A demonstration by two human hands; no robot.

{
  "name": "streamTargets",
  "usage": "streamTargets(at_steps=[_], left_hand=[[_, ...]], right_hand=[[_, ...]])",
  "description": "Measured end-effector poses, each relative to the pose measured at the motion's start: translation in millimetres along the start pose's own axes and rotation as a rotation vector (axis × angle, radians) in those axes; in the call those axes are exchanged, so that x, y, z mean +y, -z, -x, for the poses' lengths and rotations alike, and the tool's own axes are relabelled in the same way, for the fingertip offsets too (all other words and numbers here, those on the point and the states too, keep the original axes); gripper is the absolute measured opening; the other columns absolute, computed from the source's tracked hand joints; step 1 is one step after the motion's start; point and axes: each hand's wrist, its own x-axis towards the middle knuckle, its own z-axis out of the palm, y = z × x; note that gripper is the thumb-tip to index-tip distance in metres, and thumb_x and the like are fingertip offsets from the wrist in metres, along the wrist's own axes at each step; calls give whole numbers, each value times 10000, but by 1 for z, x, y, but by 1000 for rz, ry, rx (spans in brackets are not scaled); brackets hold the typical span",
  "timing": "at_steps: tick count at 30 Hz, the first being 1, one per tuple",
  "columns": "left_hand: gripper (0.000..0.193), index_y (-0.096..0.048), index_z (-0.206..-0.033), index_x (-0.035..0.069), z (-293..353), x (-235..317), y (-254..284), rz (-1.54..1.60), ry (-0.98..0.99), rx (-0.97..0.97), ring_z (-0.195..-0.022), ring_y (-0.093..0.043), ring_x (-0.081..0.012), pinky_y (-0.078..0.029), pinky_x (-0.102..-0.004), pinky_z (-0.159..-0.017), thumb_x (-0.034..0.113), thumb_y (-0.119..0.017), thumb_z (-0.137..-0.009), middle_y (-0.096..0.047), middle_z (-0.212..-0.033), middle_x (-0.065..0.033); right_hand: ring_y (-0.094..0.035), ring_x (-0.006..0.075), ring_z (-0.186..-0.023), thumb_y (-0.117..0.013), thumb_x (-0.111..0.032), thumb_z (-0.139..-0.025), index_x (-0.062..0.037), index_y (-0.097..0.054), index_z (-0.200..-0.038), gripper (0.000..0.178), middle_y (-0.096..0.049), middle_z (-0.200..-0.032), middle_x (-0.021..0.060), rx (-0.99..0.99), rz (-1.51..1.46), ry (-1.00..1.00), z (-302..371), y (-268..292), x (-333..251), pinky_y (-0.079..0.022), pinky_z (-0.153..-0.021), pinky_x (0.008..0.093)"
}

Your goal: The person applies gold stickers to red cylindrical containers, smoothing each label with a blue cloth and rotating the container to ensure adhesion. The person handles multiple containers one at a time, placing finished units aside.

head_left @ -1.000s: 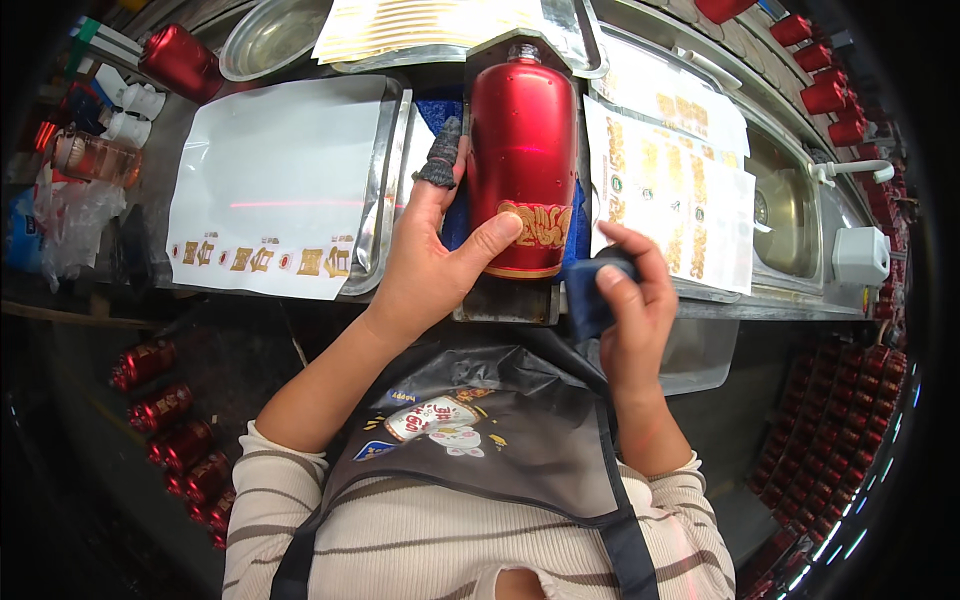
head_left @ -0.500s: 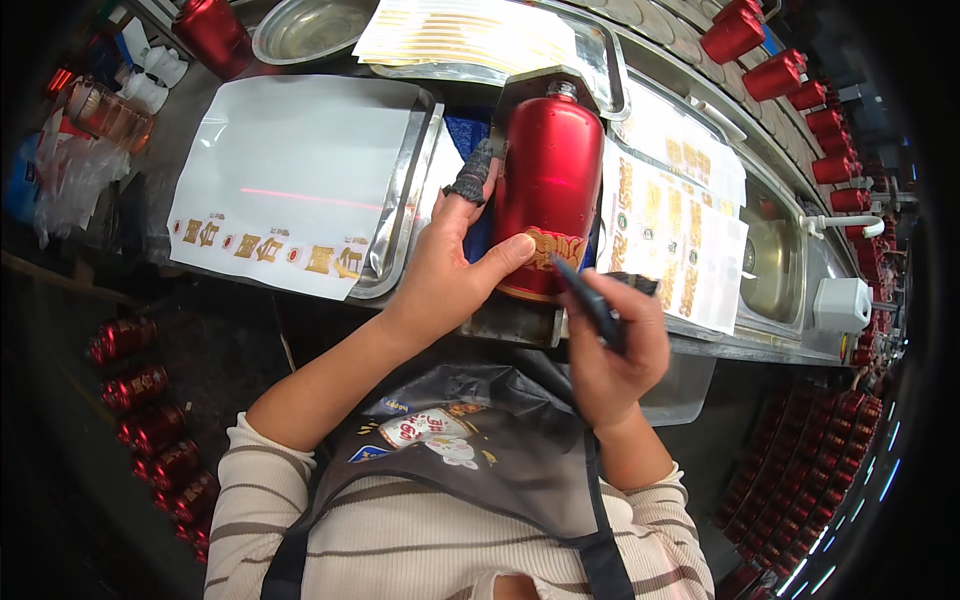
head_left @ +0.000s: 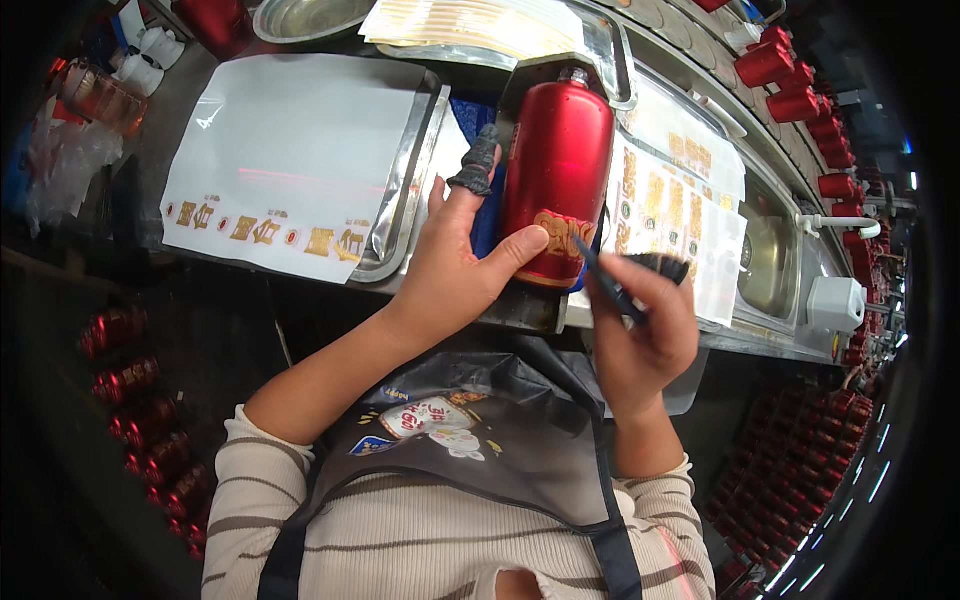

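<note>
A shiny red bottle with a bare metallic neck lies in a metal holder, and a gold decal sits near its base. My left hand grips the bottle from the left, its thumb pressed beside the decal and its index finger, in a black finger cover, stretched along the side. Its other fingers are partly hidden. In my right hand is a slim dark tool with a narrow tip, tip close to the decal's right edge; its exact kind is unclear. A black cover also wraps a finger of this hand.
Left of the bottle, a white decal sheet lies on a metal tray. More gold decal sheets lie to the right, before a sink. A paper stack and a metal bowl stand behind. Red bottles are massed lower right.
My right hand and the tool have shifted right and slightly down relative to the bottle. My left thumb stays by the decal. The whole view has tilted a little.
</note>
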Motion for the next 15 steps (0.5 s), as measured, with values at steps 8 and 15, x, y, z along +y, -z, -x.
streamTargets(at_steps=[8, 15], left_hand=[[651, -322, -1528, 17, 8, -21, 11, 70, -28, 103, -1340, -423, -162, -316, -323, -1121, 22, -579, -930, -358, -1571, -100], [427, -484, -1392, 10, 23, -7, 9, 254, 45, 141, -1168, -487, -148, -283, -335, -1106, 104, -559, -982, -543, -1340, -110]], right_hand=[[-578, 245, -842, -722, -60, -637, -112, -766, -959, 329, -617, -822, 28, -350, 16, 358, 10, -16, -7, -471, -716, 350], [-577, 255, -742, -714, 22, -610, -71, -723, -999, 401, -555, -770, 49, -334, -82, 257, -1, -20, -10, -467, -632, 359]])
